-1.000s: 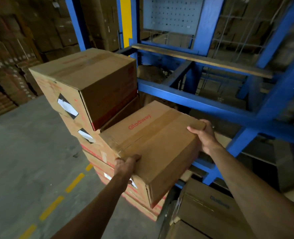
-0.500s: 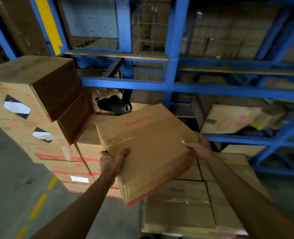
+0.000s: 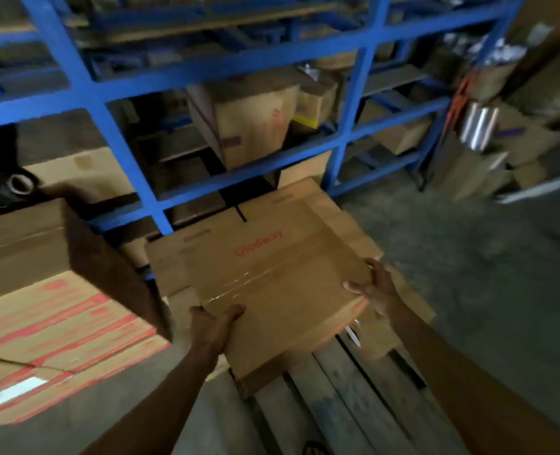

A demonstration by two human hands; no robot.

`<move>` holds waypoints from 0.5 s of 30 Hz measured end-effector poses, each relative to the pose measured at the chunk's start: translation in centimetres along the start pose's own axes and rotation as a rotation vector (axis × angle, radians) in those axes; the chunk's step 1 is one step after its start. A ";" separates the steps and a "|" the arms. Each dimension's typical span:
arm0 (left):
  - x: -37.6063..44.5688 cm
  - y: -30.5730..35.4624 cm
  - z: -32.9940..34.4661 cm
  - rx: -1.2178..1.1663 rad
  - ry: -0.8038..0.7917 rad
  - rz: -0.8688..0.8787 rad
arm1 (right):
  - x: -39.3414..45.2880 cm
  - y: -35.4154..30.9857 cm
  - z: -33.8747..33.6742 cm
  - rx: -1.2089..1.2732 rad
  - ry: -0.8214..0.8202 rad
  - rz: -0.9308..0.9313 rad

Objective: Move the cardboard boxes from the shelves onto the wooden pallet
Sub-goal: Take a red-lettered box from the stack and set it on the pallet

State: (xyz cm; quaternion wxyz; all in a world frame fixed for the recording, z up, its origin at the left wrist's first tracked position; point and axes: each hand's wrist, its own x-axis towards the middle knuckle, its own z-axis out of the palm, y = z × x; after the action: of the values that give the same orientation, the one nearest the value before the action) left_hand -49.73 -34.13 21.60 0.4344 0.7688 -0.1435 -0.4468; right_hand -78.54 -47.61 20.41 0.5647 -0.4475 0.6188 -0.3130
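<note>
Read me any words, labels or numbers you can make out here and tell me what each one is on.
"Glodway", roughly, in blurred red letters on top of the cardboard box gripped by the left hand and right hand.
Red print on the stacked boxes at left: too blurred to read.
White label on that stack: blank glare, unreadable.
Red and purple marks on the shelf box: unreadable.

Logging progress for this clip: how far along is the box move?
Done: some boxes already lie on the wooden pallet. In hand: the left hand and right hand hold a taped cardboard box above it. Left: set it down; more boxes sit in the blue shelves.
</note>
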 end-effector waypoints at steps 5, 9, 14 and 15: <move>1.6 -5.2 6.9 0.088 -0.077 -0.107 | 2.2 8.3 -6.0 -0.093 0.075 0.105; 3.4 -10.4 12.2 0.136 -0.089 -0.164 | 4.5 15.0 -9.7 -0.112 0.106 0.193; 4.0 -17.6 16.5 0.139 -0.102 -0.202 | 6.4 23.4 -12.5 -0.142 0.078 0.262; 4.7 -19.5 17.1 0.144 -0.098 -0.197 | 6.8 24.8 -12.6 -0.153 0.075 0.266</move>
State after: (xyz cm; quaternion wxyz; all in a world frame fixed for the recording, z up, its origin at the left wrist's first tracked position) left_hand -64.24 -34.90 -0.38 0.3243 0.7857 -0.1201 -0.5129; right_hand -95.62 -45.28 -2.48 0.5418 -0.3912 0.7154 -0.2038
